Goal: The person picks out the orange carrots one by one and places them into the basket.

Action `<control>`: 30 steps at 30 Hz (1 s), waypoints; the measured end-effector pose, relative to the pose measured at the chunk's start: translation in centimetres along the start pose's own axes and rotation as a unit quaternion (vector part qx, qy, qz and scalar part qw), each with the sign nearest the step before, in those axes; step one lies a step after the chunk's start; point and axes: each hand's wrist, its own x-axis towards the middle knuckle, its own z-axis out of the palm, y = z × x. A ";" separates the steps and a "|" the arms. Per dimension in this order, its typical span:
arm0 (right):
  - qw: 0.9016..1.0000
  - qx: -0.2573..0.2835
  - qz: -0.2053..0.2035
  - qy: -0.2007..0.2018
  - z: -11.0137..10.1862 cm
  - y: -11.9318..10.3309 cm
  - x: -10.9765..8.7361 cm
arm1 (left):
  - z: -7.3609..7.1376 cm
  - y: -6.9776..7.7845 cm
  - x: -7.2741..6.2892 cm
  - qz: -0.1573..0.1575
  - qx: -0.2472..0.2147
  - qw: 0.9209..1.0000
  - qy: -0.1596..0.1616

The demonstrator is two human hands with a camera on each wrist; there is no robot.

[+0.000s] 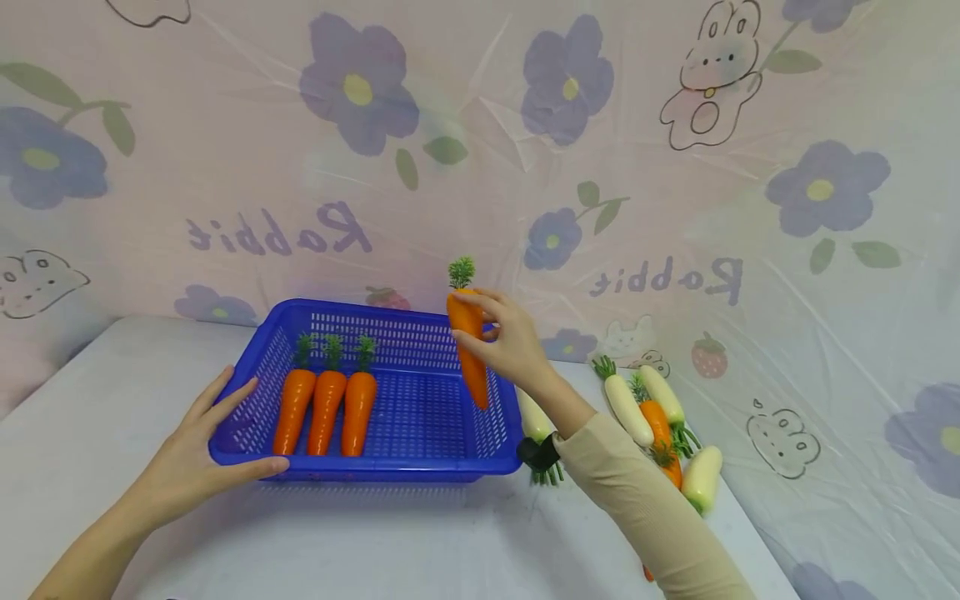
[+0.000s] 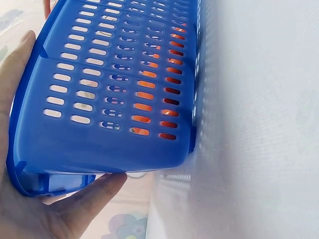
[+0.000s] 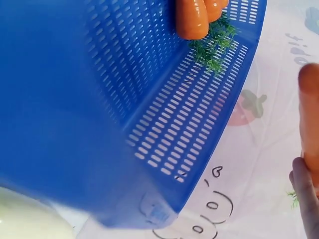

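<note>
My right hand (image 1: 506, 337) holds an orange carrot (image 1: 468, 350) with a green leafy top between thumb and fingers, above the right end of a blue plastic basket (image 1: 367, 468). The carrot hangs tip down; part of it (image 3: 310, 114) shows at the edge of the right wrist view. Three more carrots (image 1: 325, 412) lie side by side in the basket's left half, tops toward the back. My left hand (image 1: 187, 454) rests against the basket's front left corner, fingers spread, the thumb along the front rim. In the left wrist view, carrot orange shows through the slotted wall (image 2: 114, 89).
Right of the basket, white radishes (image 1: 628, 408) and orange carrots (image 1: 656, 425) lie in a loose group on the white table (image 1: 360, 550). Another white radish (image 1: 534, 417) lies close by the basket, partly behind my right wrist. A patterned cloth (image 1: 465, 167) hangs behind the table.
</note>
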 end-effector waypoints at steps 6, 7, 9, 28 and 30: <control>1.000 0.001 0.011 -0.023 0.9 -0.5 1.0 | 0.0 0.1 0.0 0.003 0.002 1.000 0.004; 1.000 0.001 0.013 -0.027 1.1 -0.5 1.1 | 0.1 0.2 0.0 0.004 0.001 1.000 0.005; 0.999 0.001 0.018 -0.035 1.4 -0.6 1.4 | 0.0 0.3 0.0 0.008 -0.002 1.000 0.007; 0.992 0.032 0.037 -0.114 4.8 1.0 3.1 | 0.0 0.5 -0.2 0.000 -0.002 1.000 0.007; 0.992 0.039 0.035 -0.118 5.1 1.4 3.2 | 0.0 0.5 -0.2 -0.001 -0.004 1.000 0.007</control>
